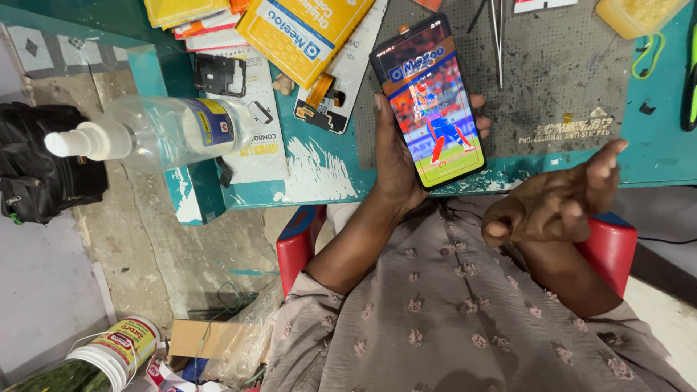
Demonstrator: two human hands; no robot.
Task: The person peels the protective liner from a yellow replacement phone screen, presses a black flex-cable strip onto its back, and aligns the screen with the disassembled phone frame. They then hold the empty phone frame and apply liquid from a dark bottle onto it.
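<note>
My left hand (pixel 396 156) holds a black smartphone (pixel 430 101) upright over the teal table's front edge, fingers wrapped around its sides. The screen is lit with a colourful picture of a player in red on a green field. My right hand (pixel 555 203) hovers to the right of the phone, above my lap, fingers loosely curled and apart, with nothing in it. Both forearms come out of beige patterned sleeves.
A clear spray bottle (pixel 156 131) lies on the teal table (pixel 319 181) at the left. Yellow packages (pixel 301 29), a phone frame (pixel 219 75) and a flex part lie behind. A grey mat (pixel 559 80) holds tweezers (pixel 498 36). A black bag (pixel 36 167), a red stool (pixel 299 239) and floor clutter sit below.
</note>
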